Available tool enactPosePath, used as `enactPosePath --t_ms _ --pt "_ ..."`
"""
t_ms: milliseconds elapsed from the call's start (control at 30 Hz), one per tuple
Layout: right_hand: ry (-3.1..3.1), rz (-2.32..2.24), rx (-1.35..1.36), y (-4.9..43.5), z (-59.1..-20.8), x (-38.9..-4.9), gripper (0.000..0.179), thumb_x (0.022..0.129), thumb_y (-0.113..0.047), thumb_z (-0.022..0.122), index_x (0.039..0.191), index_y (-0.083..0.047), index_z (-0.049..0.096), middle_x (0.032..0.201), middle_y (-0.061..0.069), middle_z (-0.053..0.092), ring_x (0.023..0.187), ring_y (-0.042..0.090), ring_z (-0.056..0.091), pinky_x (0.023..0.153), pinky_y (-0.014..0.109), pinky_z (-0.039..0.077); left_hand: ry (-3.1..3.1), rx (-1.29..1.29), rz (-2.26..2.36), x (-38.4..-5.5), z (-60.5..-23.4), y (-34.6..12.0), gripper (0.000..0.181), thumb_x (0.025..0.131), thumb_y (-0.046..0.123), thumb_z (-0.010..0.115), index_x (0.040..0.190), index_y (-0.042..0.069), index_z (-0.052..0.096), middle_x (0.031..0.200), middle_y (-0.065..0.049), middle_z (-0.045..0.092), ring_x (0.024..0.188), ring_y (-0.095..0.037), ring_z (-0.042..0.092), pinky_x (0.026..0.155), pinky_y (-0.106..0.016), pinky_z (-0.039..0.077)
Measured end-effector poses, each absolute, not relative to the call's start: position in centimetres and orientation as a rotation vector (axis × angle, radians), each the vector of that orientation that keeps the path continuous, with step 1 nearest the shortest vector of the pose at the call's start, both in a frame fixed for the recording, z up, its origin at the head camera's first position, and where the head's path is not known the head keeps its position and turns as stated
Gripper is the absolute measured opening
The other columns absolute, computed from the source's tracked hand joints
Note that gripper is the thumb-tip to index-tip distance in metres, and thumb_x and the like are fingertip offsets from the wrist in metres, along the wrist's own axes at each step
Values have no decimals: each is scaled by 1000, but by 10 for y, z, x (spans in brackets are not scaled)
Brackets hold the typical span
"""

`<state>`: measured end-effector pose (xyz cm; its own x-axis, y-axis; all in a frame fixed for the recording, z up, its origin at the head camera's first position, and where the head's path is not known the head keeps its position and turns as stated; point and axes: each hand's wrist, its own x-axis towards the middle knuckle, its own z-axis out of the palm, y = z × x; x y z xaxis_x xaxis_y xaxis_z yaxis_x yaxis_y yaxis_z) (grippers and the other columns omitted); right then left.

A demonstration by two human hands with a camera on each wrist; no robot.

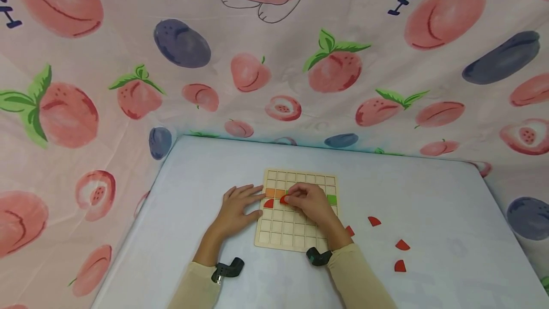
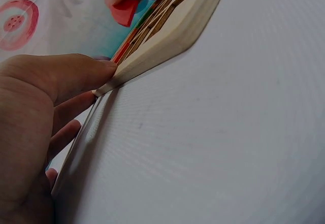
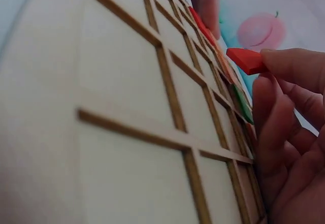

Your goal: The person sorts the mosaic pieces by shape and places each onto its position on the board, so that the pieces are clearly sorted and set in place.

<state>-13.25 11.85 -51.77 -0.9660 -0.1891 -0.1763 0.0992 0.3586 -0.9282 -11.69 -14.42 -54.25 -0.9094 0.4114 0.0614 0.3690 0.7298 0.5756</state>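
Note:
A wooden grid board (image 1: pixel 276 239) lies on the table, its squares framed by raised strips. Between thumb and fingertips my right hand (image 1: pixel 312 202) pinches a red quarter-circle piece (image 3: pixel 247 60), held just above the board. The left hand (image 1: pixel 237 208) has its fingers spread, and its thumb and fingertips touch the board's left edge. One red piece (image 1: pixel 269 203) sits in a left-hand square. Above it is a row with orange pieces (image 1: pixel 270 193) at the left and a green piece (image 1: pixel 332 199) at the right; my right hand hides part of that row.
Loose red quarter-circle pieces lie right of the board: one (image 1: pixel 374 221) farther back, one (image 1: pixel 402 244) and another (image 1: pixel 400 266) nearer the front. A further red piece (image 1: pixel 350 231) shows beside the right wrist. A fruit-print cloth (image 1: pixel 283 70) hangs behind the white table (image 1: pixel 206 166).

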Motion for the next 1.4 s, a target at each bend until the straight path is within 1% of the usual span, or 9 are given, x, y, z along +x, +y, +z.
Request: enactPosePath --t_ms 200,467,700,767,1000,1400 --pt "2398 -1598 -24 112 -519 -135 10 86 -22 82 93 -15 78 77 -2 74 68 15 64 64 30 52 2879 659 933 -117 -543 -145 48 94 36 70 141 27 64 156 10 50 150 -22 38 123 -59 15" --pt "2476 -1521 -31 109 -518 -134 9 86 -23 83 92 -18 79 77 -3 74 62 15 63 58 29 51 2884 657 933 -118 -542 -145 48 94 37 70 140 28 64 156 10 51 149 -22 38 123 -58 15" --pt "2597 -1389 -77 107 -519 -134 7 84 -28 84 88 -25 80 77 -9 72 74 11 61 68 30 49 2880 667 939 -118 -542 -144 48 94 37 70 141 28 64 156 10 51 149 -22 38 123 -59 15" --pt "2617 -1369 -90 106 -520 -134 7 84 -29 84 88 -25 80 75 -9 71 74 11 61 69 30 49 2876 665 940 -118 -541 -144 48 94 37 70 141 28 64 156 10 51 150 -22 38 123 -59 14" --pt "2638 -1342 -124 106 -518 -133 6 82 -29 85 85 -27 80 71 -10 69 72 11 60 66 29 47 2872 663 943 -118 -541 -144 48 94 36 70 140 27 64 156 9 51 149 -23 39 123 -59 15" --pt "2663 -1312 -128 105 -520 -131 5 83 -29 85 84 -28 80 70 -10 67 71 11 58 65 29 45 2861 644 936 -116 -540 -143 48 94 37 70 141 27 64 156 9 50 150 -23 38 123 -59 14"
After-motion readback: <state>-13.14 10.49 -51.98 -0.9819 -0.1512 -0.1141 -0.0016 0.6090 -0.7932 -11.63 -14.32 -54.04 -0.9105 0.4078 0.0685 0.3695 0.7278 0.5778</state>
